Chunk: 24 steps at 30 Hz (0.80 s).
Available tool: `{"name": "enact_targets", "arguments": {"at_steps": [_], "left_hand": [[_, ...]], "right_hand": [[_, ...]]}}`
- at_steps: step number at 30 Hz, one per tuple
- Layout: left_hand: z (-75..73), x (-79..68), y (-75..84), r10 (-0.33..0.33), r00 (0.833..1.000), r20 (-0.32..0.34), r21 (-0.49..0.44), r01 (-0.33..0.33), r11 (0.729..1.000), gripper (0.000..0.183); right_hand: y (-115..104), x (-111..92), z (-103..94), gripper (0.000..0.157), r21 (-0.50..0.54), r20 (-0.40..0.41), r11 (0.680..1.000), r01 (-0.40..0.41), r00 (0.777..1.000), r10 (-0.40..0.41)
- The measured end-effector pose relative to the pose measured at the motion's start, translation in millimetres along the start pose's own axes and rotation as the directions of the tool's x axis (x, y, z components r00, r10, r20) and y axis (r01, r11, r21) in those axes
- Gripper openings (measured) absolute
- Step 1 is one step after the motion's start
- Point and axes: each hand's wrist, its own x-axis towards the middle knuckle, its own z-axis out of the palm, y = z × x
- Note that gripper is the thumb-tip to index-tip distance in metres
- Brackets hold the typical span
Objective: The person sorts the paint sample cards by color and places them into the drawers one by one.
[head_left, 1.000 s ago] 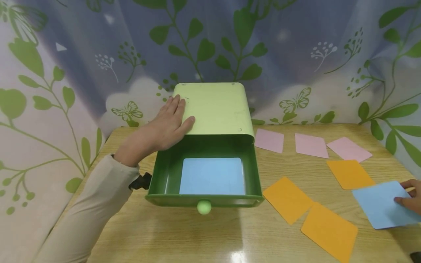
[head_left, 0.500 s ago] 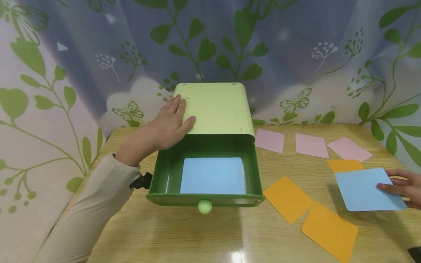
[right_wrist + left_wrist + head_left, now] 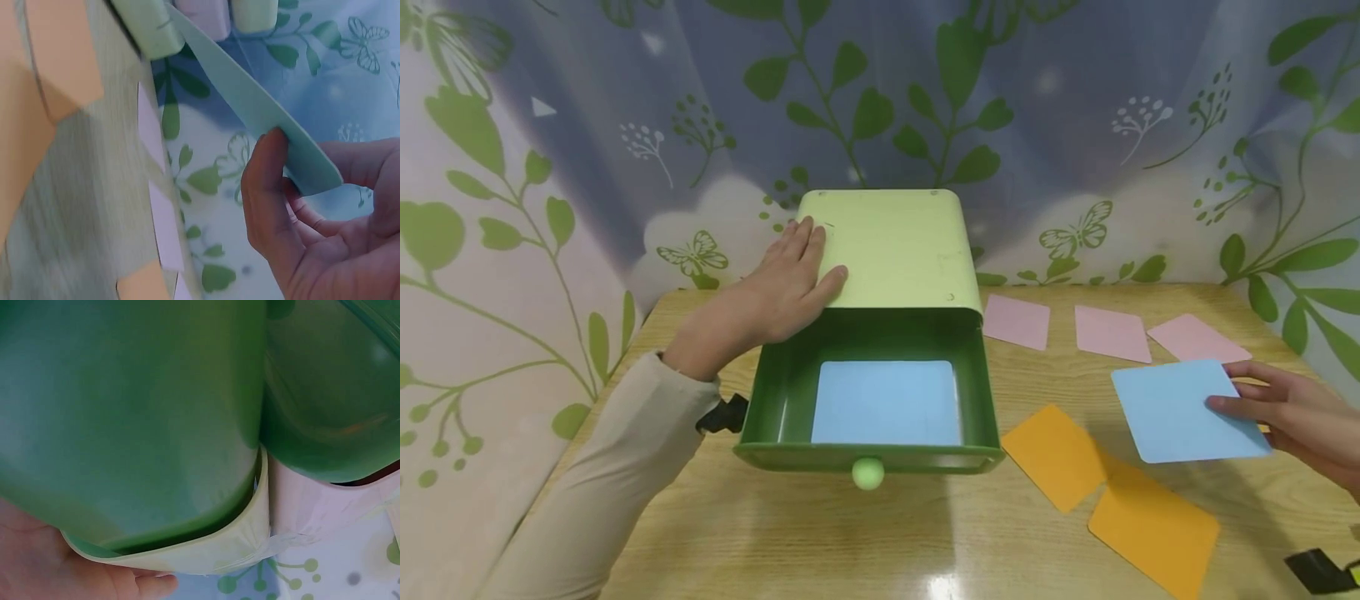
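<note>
A pale green drawer cabinet (image 3: 898, 250) stands on the wooden table with its dark green drawer (image 3: 782, 408) pulled out. A blue card (image 3: 887, 404) lies flat in the drawer. My left hand (image 3: 760, 292) rests on the cabinet's top left edge, fingers straight; in the left wrist view part of this hand (image 3: 69, 569) shows beside the pale casing (image 3: 219, 550). To the right, my right hand (image 3: 1292, 412) pinches a second blue card (image 3: 1172, 408) by its right side, raised over the table. The right wrist view shows the card (image 3: 250, 100) between thumb and fingers.
Orange cards (image 3: 1157, 525) lie right of the drawer; one more orange card (image 3: 144, 281) shows in the right wrist view. Several pink cards (image 3: 1112, 333) line the table's back edge, before a leaf-patterned curtain (image 3: 1060, 167). A round knob (image 3: 868, 473) juts from the drawer front.
My right hand has lifted the second blue card and carried it leftward, so it now hides the orange card at the back. The left hand stays put on the cabinet.
</note>
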Motion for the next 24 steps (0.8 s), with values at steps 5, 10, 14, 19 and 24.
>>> {"name": "enact_targets", "arguments": {"at_steps": [5, 10, 14, 19, 24], "left_hand": [[0.2, -0.1, 0.1, 0.007, 1.0, -0.008, 0.001, -0.006, 1.0, 0.073], [0.2, -0.4, 0.1, 0.004, 1.0, -0.01, 0.006, -0.004, 1.0, 0.073], [0.0, -0.6, 0.8, 0.005, 1.0, -0.009, 0.016, -0.005, 1.0, 0.073], [-0.4, -0.7, 1.5, 0.003, 1.0, -0.008, 0.033, -0.003, 0.999, 0.073], [-0.9, -0.8, 1.9, -0.002, 1.0, -0.005, 0.047, 0.002, 0.999, 0.073]], "right_hand": [[-13, 0, 8.5, 0.023, 0.032, 0.034, 0.997, 0.064, 0.997, -0.065], [-24, 2, 17.7, 0.025, 0.128, 0.06, 0.981, 0.146, 0.986, -0.155], [-28, 5, 23.8, 0.026, 0.317, 0.097, 0.93, 0.186, 0.969, -0.226], [-37, 6, 30.2, 0.033, 0.494, 0.172, 0.848, 0.192, 0.934, -0.312], [-51, 2, 38.8, 0.035, 0.574, 0.204, 0.793, 0.201, 0.904, -0.376]]}}
